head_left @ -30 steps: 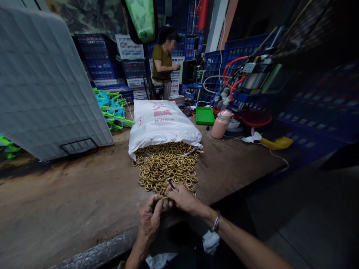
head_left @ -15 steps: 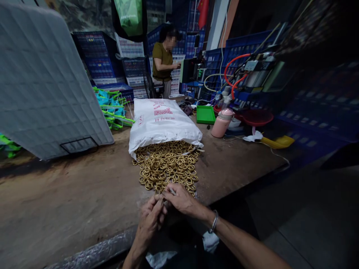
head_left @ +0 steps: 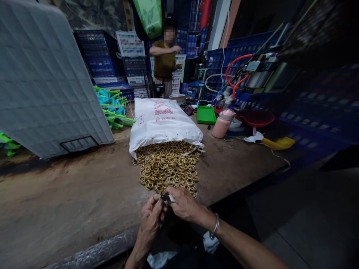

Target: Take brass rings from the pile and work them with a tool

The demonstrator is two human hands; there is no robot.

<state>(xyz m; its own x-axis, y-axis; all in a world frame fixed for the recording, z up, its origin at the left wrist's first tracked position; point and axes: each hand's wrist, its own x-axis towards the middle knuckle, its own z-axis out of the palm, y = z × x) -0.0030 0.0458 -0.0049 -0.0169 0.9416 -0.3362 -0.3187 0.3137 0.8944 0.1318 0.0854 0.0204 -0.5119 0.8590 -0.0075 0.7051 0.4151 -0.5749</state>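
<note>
In front of a pile of brass-coloured rings, my two hands meet near the table's front edge. My right hand is closed on a small flat black-and-pale piece, whose exact kind I cannot make out. Thumb and fingers of my left hand are pinched together at the dark end of that piece. Anything else between the left fingertips is hidden. The rings spill from the mouth of a white woven sack with red print, lying on the wooden table.
A grey padded panel stands at the left, beside bright green and blue items. To the right are a green tray, a pink bottle and a yellow scoop-like object. Behind, a person stands among stacked crates.
The black-and-pale piece now shows between my hands, where a thin silvery edge showed before. The person behind has turned and raised an arm.
</note>
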